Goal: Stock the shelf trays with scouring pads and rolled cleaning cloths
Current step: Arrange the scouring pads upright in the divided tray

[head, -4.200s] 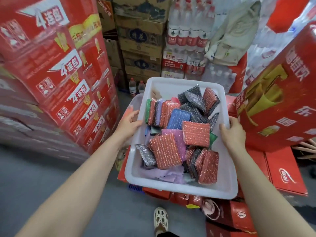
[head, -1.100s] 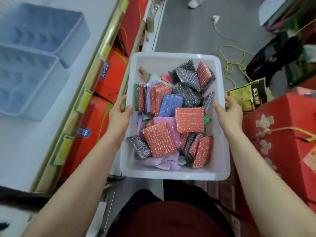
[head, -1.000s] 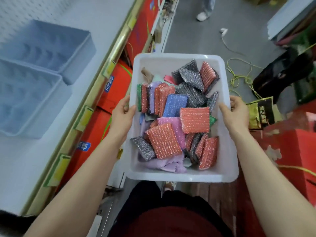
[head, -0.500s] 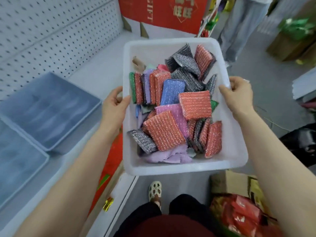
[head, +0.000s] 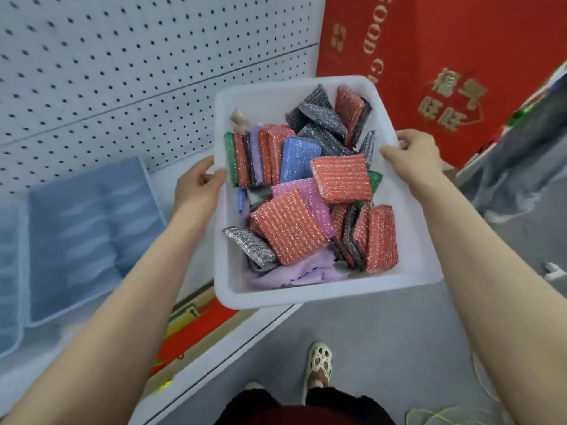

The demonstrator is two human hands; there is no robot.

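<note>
White bin (head: 306, 294) is carried level over the shelf edge, left hand (head: 196, 185) and right hand (head: 411, 157) each curled round a long rim. Its scouring pads (head: 288, 228) and lilac cloth (head: 291, 271) appear light, soft and loose; judged safest held by both rims, kept flat

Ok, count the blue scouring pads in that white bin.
1 shows fully: the blue scouring pad leaning mid-bin, right of the upright row. A blue sliver below that row may be another; more may be buried.
</note>
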